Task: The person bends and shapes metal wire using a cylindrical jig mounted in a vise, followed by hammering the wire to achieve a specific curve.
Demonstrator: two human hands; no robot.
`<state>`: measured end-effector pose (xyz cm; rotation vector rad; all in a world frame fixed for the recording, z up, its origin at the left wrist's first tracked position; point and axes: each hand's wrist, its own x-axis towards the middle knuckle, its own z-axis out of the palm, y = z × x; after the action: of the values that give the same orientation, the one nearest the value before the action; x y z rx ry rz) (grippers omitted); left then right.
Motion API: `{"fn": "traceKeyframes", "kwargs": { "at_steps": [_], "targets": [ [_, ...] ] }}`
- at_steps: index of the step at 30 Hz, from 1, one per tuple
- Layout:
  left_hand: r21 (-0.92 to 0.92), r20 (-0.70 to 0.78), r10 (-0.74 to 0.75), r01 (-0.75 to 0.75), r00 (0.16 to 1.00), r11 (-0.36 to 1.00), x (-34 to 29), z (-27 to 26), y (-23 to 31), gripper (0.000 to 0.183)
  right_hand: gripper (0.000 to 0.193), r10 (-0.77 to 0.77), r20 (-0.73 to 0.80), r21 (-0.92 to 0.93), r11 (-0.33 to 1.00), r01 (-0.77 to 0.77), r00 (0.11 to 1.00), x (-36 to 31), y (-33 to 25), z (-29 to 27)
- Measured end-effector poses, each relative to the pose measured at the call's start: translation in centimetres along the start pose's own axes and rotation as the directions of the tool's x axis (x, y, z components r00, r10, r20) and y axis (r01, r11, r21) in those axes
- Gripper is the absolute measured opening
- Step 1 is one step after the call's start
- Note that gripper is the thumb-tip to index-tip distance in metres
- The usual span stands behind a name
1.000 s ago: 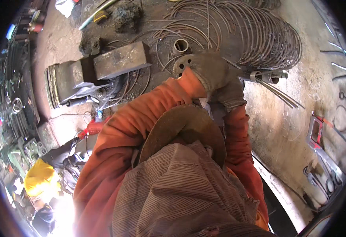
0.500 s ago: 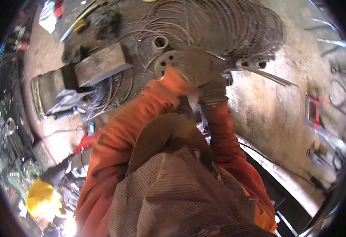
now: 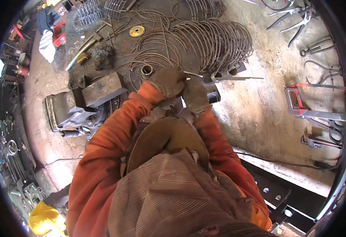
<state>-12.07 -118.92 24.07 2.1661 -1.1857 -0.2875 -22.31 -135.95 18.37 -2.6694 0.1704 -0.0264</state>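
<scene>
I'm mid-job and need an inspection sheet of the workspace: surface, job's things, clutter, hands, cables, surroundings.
Surface: workbench, stained, darker and gritty toward the left.
Job's things: short pipe, open end up, near the left hand; anything gripped is hidden.
Clutter: curved rods heaped beyond the hands; blocky metal piece at left; hacksaw and pliers at right.
Hands: left and right hand gloved, close together; grip unclear.
Cables: dark cable along the near edge.
Surroundings: handwheel far left; red crate upper left.
</scene>
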Motion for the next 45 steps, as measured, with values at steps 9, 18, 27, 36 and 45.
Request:
{"fn": "traceKeyframes", "kwargs": {
  "at_steps": [9, 18, 27, 36, 45],
  "targets": [
    [0.384, -0.311, 0.117, 0.012, 0.943, 0.923, -2.8, -8.1, 3.1, 0.039, 0.030, -0.025, -0.109, 0.730, 0.676, 0.097, 0.994, -1.2, -7.4, -8.1],
    [-0.780, -0.611, -0.470, -0.382, 0.637, 0.496, -3.2, -5.9, 4.9, 0.026, 0.034, -0.052, 0.113, 0.781, 0.623, -0.056, 0.992, -1.7, -7.9, -8.7],
    [-0.969, -0.210, -0.734, -0.240, 0.646, 0.066, -4.5, 0.0, 1.7, 0.031, 0.039, -0.266, 0.003, 0.646, 0.737, 0.201, 0.964, -4.4, -1.3, -6.5],
    [-0.965, -0.114, -0.761, -0.254, 0.639, -0.069, -3.6, 1.0, 2.8, 0.033, 0.031, -0.009, 0.383, 0.787, 0.526, -0.322, 0.924, -4.7, -2.1, -6.7],
    [-0.475, -0.069, -0.616, 0.517, 0.785, 0.712, -5.2, -0.6, 5.1, 0.040, 0.022, -0.313, -0.197, 0.362, 0.858, 0.365, 0.929, -3.7, 4.2, -3.3]
  ]
}}
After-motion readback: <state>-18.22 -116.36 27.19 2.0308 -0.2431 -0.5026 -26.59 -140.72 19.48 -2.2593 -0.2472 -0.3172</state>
